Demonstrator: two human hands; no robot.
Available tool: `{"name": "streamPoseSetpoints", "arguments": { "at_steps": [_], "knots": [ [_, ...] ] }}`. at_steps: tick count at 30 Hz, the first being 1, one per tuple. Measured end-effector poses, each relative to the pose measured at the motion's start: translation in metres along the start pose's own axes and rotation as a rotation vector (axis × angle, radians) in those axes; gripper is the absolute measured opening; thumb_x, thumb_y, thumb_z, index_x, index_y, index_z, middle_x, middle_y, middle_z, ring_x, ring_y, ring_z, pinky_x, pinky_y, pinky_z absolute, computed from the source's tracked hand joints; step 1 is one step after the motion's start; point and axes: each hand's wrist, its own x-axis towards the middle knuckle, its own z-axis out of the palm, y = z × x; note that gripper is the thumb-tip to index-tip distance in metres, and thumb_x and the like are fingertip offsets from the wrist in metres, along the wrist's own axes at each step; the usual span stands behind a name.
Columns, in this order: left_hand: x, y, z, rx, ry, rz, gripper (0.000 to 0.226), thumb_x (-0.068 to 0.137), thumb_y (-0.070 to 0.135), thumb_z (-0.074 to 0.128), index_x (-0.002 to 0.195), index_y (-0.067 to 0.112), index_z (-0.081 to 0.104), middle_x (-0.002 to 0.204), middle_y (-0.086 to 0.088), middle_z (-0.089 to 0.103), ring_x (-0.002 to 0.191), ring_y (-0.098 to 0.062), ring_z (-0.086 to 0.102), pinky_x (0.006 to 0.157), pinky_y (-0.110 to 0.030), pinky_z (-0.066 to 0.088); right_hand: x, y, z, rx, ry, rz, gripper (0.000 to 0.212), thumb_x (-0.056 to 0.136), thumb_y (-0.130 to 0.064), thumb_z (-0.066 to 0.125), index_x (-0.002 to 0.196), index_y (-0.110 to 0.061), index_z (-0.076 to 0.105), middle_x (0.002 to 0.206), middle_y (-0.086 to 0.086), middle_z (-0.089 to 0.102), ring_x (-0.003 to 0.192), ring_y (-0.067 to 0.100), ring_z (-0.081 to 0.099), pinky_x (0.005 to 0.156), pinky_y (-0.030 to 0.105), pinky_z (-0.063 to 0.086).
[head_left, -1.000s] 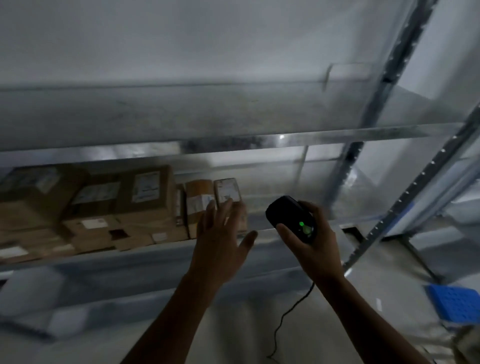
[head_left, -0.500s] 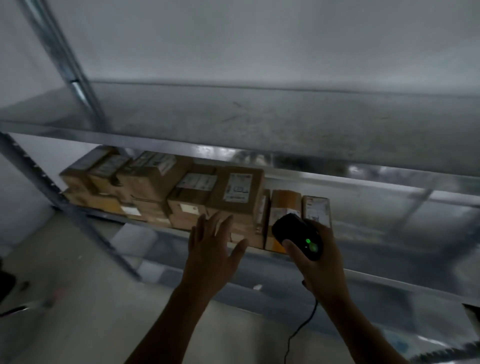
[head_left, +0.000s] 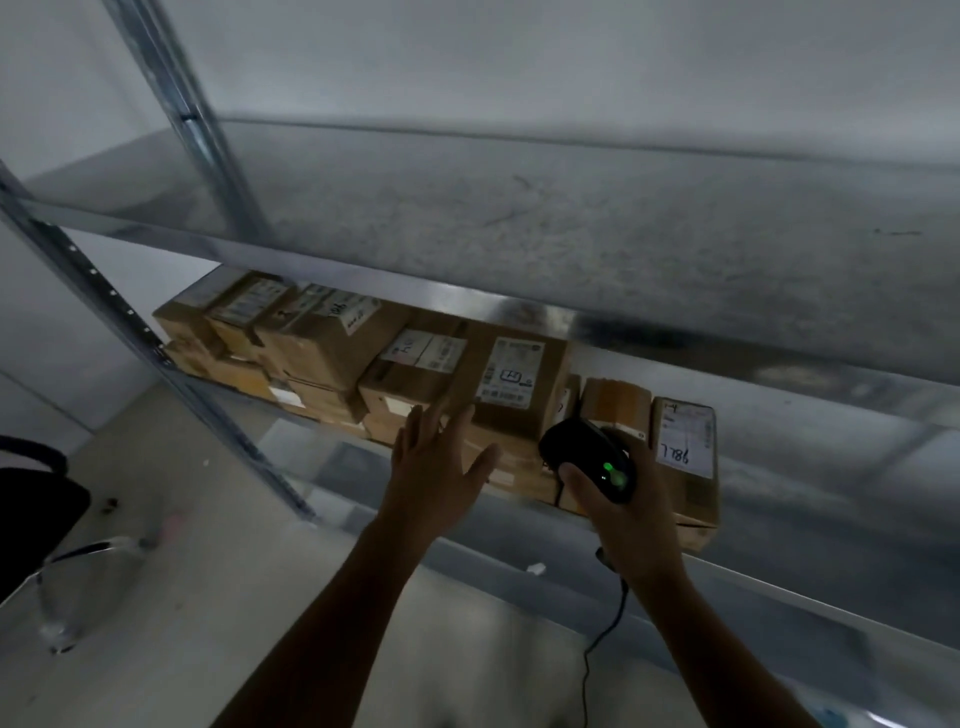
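My right hand (head_left: 623, 514) grips a black barcode scanner (head_left: 592, 457) with a green light on its back and a cable hanging down. The scanner is held in front of a small upright cardboard parcel (head_left: 685, 457) with a white label marked in pen. My left hand (head_left: 436, 467) is stretched out with straight, spread fingers toward a larger labelled cardboard box (head_left: 514, 384) on the middle shelf; its fingertips are at the box's lower left edge. Whether they touch it I cannot tell.
Several more labelled cardboard boxes (head_left: 322, 343) are stacked to the left on the same metal shelf (head_left: 779, 587). A bare upper shelf (head_left: 571, 223) hangs over them. A perforated steel upright (head_left: 130, 322) stands at left. A dark chair (head_left: 36, 499) is on the floor at far left.
The view has swung left, so the boxes now lie straight ahead and the left upright shows. Both hands have come closer to the boxes; the scanner stays in my right hand.
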Motion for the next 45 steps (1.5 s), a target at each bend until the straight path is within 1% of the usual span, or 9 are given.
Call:
{"name": "streamPoseSetpoints", "arguments": {
  "at_steps": [3,6,9,14,24,31,36,41,45],
  "knots": [
    [0.023,-0.005,0.002,-0.034,-0.002,0.03,0.074,0.096,0.067,0.043,0.158,0.029,0.032,0.169,-0.005,0.02,0.156,-0.027,0.015,0.123,-0.05,0.023,0.008,0.007,0.004,-0.018,0.036,0.035,0.064,0.078,-0.044,0.075,0.135,-0.027,0.052,0.119,-0.012,0.063,0.105,-0.002,0.065,0.073,0.016,0.058],
    [0.044,-0.011,0.005,-0.111,-0.005,0.05,0.071,0.099,0.057,0.055,0.158,0.027,0.03,0.166,-0.007,0.023,0.155,-0.027,0.018,0.12,-0.05,0.028,0.019,0.013,0.009,-0.043,0.111,0.054,0.062,0.08,-0.038,0.075,0.134,-0.02,0.053,0.119,-0.009,0.063,0.104,-0.003,0.064,0.075,0.012,0.056],
    [0.061,-0.02,0.008,-0.162,-0.017,0.038,0.078,0.097,0.057,0.058,0.16,0.029,0.023,0.164,-0.008,0.025,0.153,-0.029,0.021,0.119,-0.052,0.035,0.029,0.019,0.016,-0.086,0.163,0.092,0.051,0.084,-0.032,0.077,0.128,-0.028,0.052,0.114,-0.009,0.063,0.102,0.007,0.066,0.068,0.019,0.058],
    [0.074,-0.031,0.014,-0.151,-0.119,0.014,0.094,0.095,0.065,0.057,0.165,0.028,0.005,0.171,-0.009,0.008,0.159,-0.032,0.003,0.125,-0.053,0.018,0.044,0.031,0.034,-0.134,0.278,0.157,0.041,0.088,-0.027,0.078,0.121,-0.028,0.054,0.109,-0.003,0.067,0.094,0.014,0.069,0.069,0.024,0.056],
    [0.074,-0.024,0.029,-0.326,-0.047,-0.003,0.109,0.088,0.055,0.073,0.165,0.026,0.002,0.169,-0.006,0.009,0.154,-0.029,0.012,0.123,-0.056,0.019,0.048,0.044,0.048,-0.113,0.305,0.265,0.033,0.089,-0.032,0.077,0.112,-0.037,0.053,0.109,-0.001,0.066,0.094,0.022,0.071,0.075,0.038,0.062],
    [0.062,-0.01,0.035,-0.441,-0.014,-0.002,0.122,0.078,0.06,0.078,0.165,0.026,-0.001,0.164,-0.004,0.011,0.149,-0.033,0.018,0.113,-0.064,0.038,0.033,0.032,0.03,0.005,0.335,0.286,0.039,0.09,-0.03,0.076,0.122,-0.028,0.055,0.113,0.006,0.067,0.088,0.026,0.072,0.06,0.023,0.057],
    [0.046,0.013,0.042,-0.601,-0.005,0.0,0.125,0.072,0.054,0.086,0.163,0.032,0.005,0.16,0.016,0.01,0.151,-0.031,0.02,0.111,-0.057,0.045,0.017,0.024,-0.004,0.04,0.354,0.277,0.05,0.081,-0.038,0.077,0.123,-0.024,0.055,0.116,0.008,0.065,0.088,0.029,0.072,0.065,0.031,0.061],
    [0.045,0.031,0.055,-0.783,-0.173,-0.13,0.125,0.064,0.05,0.093,0.163,0.032,0.019,0.16,0.0,0.024,0.144,-0.025,0.036,0.109,-0.05,0.049,0.006,0.022,-0.029,0.028,0.339,0.272,0.053,0.079,-0.042,0.075,0.124,-0.024,0.055,0.115,0.004,0.066,0.095,0.025,0.071,0.071,0.029,0.057],
    [0.049,0.029,0.067,-0.867,-0.264,-0.221,0.123,0.058,0.045,0.099,0.159,0.029,0.031,0.155,0.004,0.032,0.141,-0.019,0.04,0.109,-0.044,0.048,0.004,0.031,-0.042,0.032,0.329,0.269,0.04,0.084,-0.037,0.077,0.116,-0.036,0.053,0.114,0.0,0.066,0.098,0.022,0.07,0.076,0.031,0.057]
  ]
}}
